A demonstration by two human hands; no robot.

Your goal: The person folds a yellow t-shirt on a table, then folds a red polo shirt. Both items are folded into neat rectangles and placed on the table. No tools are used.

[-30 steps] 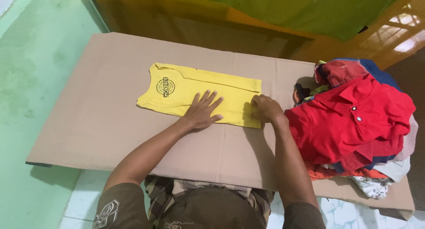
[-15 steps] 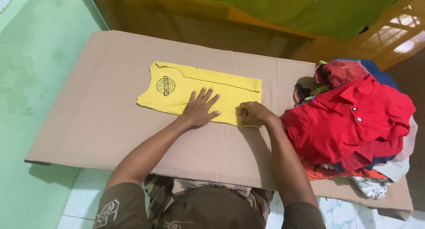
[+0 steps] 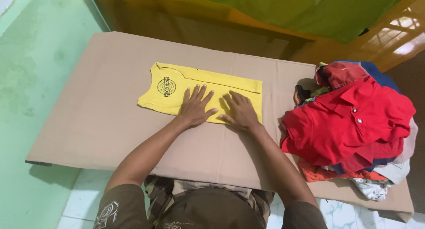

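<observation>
While hands (image 3: 217, 108) press flat, folded yellow shirt (image 3: 172, 89), smooth cardboard (image 3: 102, 105)

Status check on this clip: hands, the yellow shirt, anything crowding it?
Left hand and right hand flat, fingers spread, on the folded yellow shirt. Shirt lies on the cardboard sheet. Pile of clothes to the right, apart.

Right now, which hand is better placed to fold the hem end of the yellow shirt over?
Probably the right hand: it lies flat on the yellow shirt next to the hem edge, near the clothes pile. The left hand presses the middle, further from that end.
</observation>
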